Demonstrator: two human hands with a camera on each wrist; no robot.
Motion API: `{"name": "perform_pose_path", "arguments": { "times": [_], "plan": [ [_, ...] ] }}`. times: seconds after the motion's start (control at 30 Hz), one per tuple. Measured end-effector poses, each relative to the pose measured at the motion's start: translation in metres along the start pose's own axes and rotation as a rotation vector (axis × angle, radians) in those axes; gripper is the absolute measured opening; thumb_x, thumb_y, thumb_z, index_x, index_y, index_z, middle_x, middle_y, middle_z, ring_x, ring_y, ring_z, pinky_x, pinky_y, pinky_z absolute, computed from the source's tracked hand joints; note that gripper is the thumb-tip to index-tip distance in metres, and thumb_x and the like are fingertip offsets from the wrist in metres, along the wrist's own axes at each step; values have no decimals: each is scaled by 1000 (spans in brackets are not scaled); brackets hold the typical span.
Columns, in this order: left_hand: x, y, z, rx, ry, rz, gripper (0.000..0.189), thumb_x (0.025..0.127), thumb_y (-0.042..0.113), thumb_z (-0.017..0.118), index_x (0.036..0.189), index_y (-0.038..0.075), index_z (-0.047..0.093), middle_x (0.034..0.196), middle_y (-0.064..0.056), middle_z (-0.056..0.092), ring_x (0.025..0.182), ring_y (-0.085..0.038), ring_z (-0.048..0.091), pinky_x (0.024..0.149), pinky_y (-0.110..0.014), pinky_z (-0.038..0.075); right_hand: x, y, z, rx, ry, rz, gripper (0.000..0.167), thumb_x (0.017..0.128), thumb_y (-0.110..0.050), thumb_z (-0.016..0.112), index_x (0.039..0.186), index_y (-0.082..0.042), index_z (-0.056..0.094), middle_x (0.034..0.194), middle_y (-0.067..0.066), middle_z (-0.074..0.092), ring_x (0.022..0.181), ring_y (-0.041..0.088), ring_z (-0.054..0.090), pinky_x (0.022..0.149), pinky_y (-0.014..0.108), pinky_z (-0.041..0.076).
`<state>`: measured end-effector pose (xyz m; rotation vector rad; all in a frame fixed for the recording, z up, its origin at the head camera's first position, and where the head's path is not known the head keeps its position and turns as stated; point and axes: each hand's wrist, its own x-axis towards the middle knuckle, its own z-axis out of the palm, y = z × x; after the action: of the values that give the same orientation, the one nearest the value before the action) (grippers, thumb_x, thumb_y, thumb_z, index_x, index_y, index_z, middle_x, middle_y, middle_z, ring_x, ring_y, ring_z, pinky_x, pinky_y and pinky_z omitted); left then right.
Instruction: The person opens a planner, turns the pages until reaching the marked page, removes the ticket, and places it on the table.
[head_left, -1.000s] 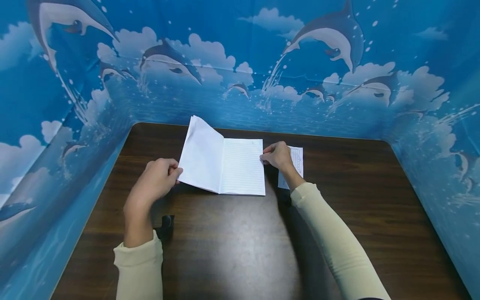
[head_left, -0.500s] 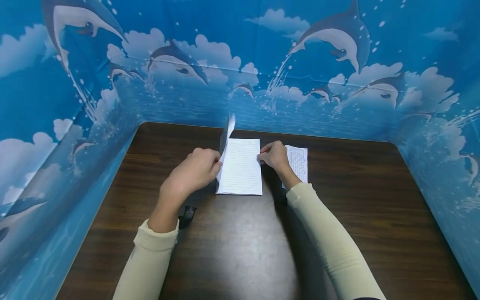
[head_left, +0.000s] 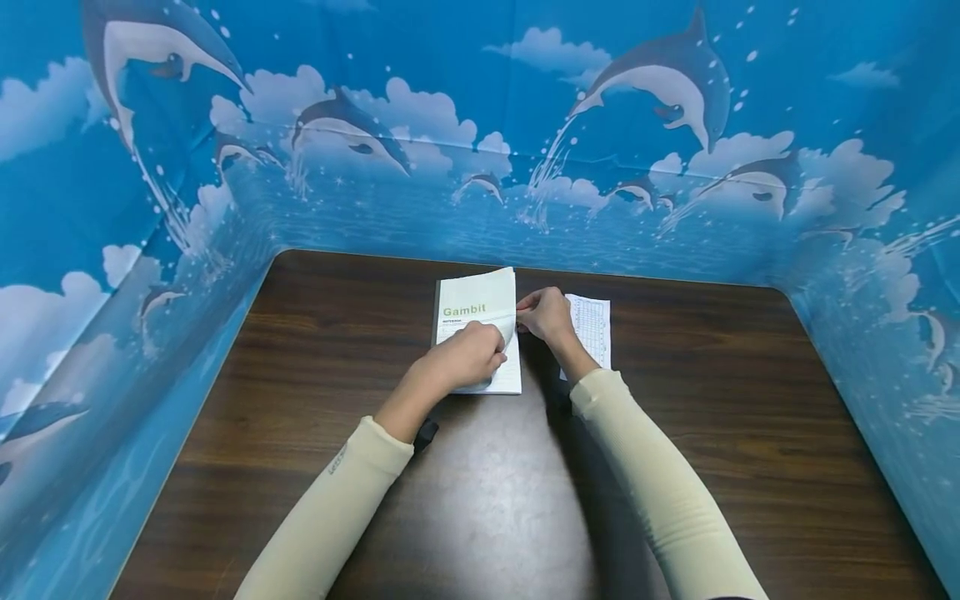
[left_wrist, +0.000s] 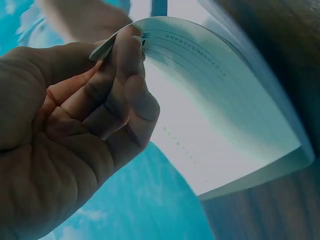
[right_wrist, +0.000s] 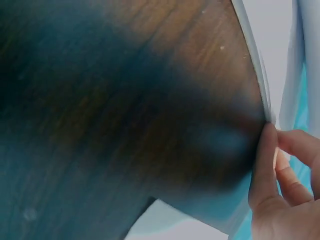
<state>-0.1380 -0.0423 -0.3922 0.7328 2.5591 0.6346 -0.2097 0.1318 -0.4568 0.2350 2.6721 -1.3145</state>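
A notebook (head_left: 477,287) lies on the dark wooden table, its pale cover printed with a green "Gambit" and swung almost flat over the pages. My left hand (head_left: 468,357) pinches the cover's free edge and hides its lower part. In the left wrist view, the thumb and fingers of that hand (left_wrist: 85,105) hold the edge while the cover (left_wrist: 200,115) bows in a curve. At the notebook's right side, my right hand (head_left: 550,317) holds the page edges. The right wrist view has its thumb and fingertips at the notebook's edge (right_wrist: 260,75).
A small printed sheet with a grid (head_left: 591,327) lies right of the notebook, partly behind the right wrist. Behind the wooden table (head_left: 712,358) and along its sides hangs a blue curtain (head_left: 420,192) with dolphins and clouds.
My left hand has carried the cover from the left, up through vertical and over to the right, covering most of the lined page. The right hand keeps its hold at the right edge.
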Motion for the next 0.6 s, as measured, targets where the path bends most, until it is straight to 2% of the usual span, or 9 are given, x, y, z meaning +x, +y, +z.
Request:
{"name": "perform_pose_path", "arguments": {
  "times": [0.03, 0.13, 0.23, 0.27, 0.33, 0.4, 0.5, 0.57, 0.6],
  "plan": [
    [12, -12, 13, 3, 4, 13, 44, 109, 15, 61, 65, 15, 55, 58, 5, 39, 57, -12, 36, 60, -28, 36, 0, 1, 0, 2, 6, 4, 14, 101, -8, 71, 104, 2, 81, 96, 20, 82, 75, 22, 81, 72, 31, 64],
    [34, -28, 32, 16, -19, 14, 48, 109, 15, 61, 62, 17, 49, 56, 5, 36, 53, -12, 32, 58, -31, 36, 0, 3, -2, 60, 4, 24, 28, 107, -17, 60, 111, 4, 79, 98, 21, 82, 72, 18, 80, 83, 37, 65],
    [57, -49, 58, 21, 2, 23, 48, 107, 15, 61, 62, 19, 46, 54, 6, 35, 50, -10, 30, 53, -31, 36, -2, 2, -2, 101, -1, 38, 40, 110, -29, 57, 116, 5, 77, 101, 21, 81, 70, 15, 79, 86, 37, 63],
    [55, -43, 55, 15, -13, -2, 44, 107, 14, 61, 64, 18, 50, 56, 4, 40, 50, -12, 35, 54, -32, 39, -2, 2, -2, 102, -11, 33, 41, 110, -32, 58, 117, 5, 77, 101, 21, 81, 70, 16, 80, 84, 36, 64],
    [61, -48, 64, -8, -10, -17, 38, 105, 13, 61, 68, 16, 53, 58, 3, 43, 50, -13, 39, 53, -32, 39, -3, 0, 0, 53, -11, 7, 38, 107, -33, 66, 115, 3, 77, 101, 21, 81, 71, 17, 80, 78, 33, 63],
    [60, -43, 64, -18, -23, -46, 31, 104, 15, 62, 74, 15, 57, 62, 3, 48, 51, -13, 44, 54, -32, 42, -4, -1, 2, -21, -8, -29, 31, 102, -29, 74, 111, 1, 77, 100, 19, 81, 72, 19, 80, 71, 31, 60],
    [44, -22, 50, -38, -60, -92, 24, 106, 16, 64, 84, 9, 59, 70, -2, 52, 56, -16, 49, 58, -33, 44, 1, 3, 7, -107, 8, -78, 23, 96, -24, 82, 105, -3, 77, 95, 14, 81, 70, 19, 75, 67, 31, 57],
    [36, -16, 45, -34, -71, -93, 26, 107, 20, 64, 84, 9, 58, 71, -1, 50, 57, -16, 46, 59, -33, 42, 1, 2, 8, -125, 12, -84, 23, 95, -23, 83, 105, -3, 76, 95, 13, 80, 71, 21, 75, 70, 35, 59],
    [36, -21, 47, -31, -61, -81, 30, 108, 22, 64, 81, 11, 55, 68, 1, 47, 56, -15, 42, 58, -32, 39, 1, 1, 8, -127, 15, -80, 23, 95, -23, 83, 105, -4, 75, 95, 13, 80, 71, 21, 75, 72, 36, 60]
  ]
}}
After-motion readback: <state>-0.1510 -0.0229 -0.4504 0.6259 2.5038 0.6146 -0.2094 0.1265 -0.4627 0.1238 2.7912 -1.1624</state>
